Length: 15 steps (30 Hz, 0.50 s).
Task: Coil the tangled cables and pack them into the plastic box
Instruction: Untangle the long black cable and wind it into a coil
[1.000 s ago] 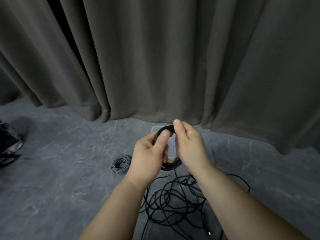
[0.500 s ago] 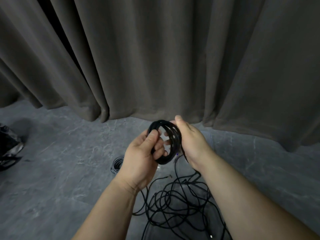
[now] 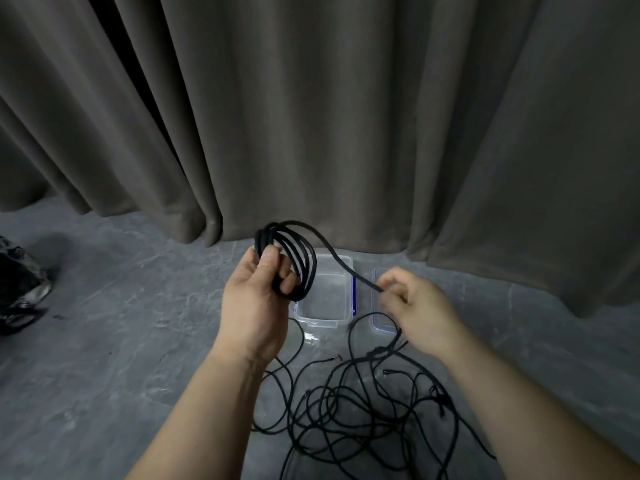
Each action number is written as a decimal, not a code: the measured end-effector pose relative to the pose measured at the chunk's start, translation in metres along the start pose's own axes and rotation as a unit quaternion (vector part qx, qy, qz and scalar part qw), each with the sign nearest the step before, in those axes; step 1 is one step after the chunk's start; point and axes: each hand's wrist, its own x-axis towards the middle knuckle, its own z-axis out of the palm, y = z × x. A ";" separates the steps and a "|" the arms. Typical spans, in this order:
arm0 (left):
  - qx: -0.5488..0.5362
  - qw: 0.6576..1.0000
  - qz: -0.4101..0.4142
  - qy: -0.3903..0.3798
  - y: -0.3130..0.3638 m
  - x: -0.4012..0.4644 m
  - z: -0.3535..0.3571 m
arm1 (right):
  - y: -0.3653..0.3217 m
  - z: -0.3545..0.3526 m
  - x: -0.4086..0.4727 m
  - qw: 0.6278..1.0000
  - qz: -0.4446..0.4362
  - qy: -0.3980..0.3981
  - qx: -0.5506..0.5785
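A coil of thick black cable (image 3: pixel 297 258), several loops wide, stands upright in the air above the near edge of the clear rectangular plastic box (image 3: pixel 325 296). The left hand (image 3: pixel 258 306) grips the coil at its left side: the thumb presses across the loops from the front and the curled fingers pass through the ring, their tips showing inside it. From the top of the coil one free strand arcs over to the right and slopes down to the right hand (image 3: pixel 417 306), which pinches that strand between thumb and curled fingertips just above the box's right wall. The two hands are apart, with the strand stretched between them over the open box.

The box sits on the floor close to the curtain, with a blue strip along its right edge. Just to its right lies a clear plastic lid with a blue rim (image 3: pixel 381 306), partly hidden behind the right hand. In front of the box, between and under the forearms, a tangle of thin black cables (image 3: pixel 360 410) sprawls in loose overlapping loops on the floor, with small connector ends showing here and there.

The floor is a grey, stone-patterned surface (image 3: pixel 121 341). A heavy grey-brown pleated curtain (image 3: pixel 329 116) hangs across the whole background and reaches the floor. At the far left edge lies a dark crumpled object (image 3: pixel 17 289), too indistinct to identify.
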 end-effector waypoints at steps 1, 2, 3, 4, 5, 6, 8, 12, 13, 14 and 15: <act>0.015 1.000 0.006 -0.012 -0.001 -0.001 0.000 | -0.004 -0.001 -0.001 0.999 -0.028 0.041 0.000; 0.027 0.999 0.010 -0.023 -0.002 -0.001 0.001 | -0.008 -0.001 -0.002 0.996 -0.053 0.070 -0.002; 0.038 0.999 0.012 -0.032 -0.004 -0.001 0.001 | -0.013 -0.001 -0.004 0.994 -0.075 0.084 -0.009; 0.049 0.998 0.013 -0.040 -0.006 -0.001 0.001 | -0.019 -0.001 -0.005 0.992 -0.093 0.086 -0.023; 0.059 0.997 0.013 -0.048 -0.007 -0.001 0.002 | -0.025 -0.001 -0.007 0.990 -0.106 0.076 -0.048; 0.065 0.996 0.014 -0.057 -0.009 -0.002 0.003 | -0.031 -0.001 -0.009 0.989 -0.115 0.055 -0.081; 0.078 0.994 0.018 -0.077 -0.011 -0.002 0.003 | -0.042 -0.001 -0.012 0.985 -0.113 -0.005 -0.132; 0.096 0.990 0.025 -0.104 -0.014 -0.002 0.002 | -0.054 -0.002 -0.015 0.979 -0.110 -0.107 -0.133; 0.101 0.989 0.028 -0.104 -0.014 -0.002 0.001 | -0.054 -0.003 -0.015 0.978 -0.109 -0.121 -0.127; 0.106 0.989 0.031 -0.101 -0.014 -0.002 0.000 | -0.054 -0.006 -0.014 0.979 -0.103 -0.130 -0.118; 0.109 0.989 0.034 -0.098 -0.013 -0.002 -0.001 | -0.053 -0.009 -0.014 0.980 -0.096 -0.133 -0.111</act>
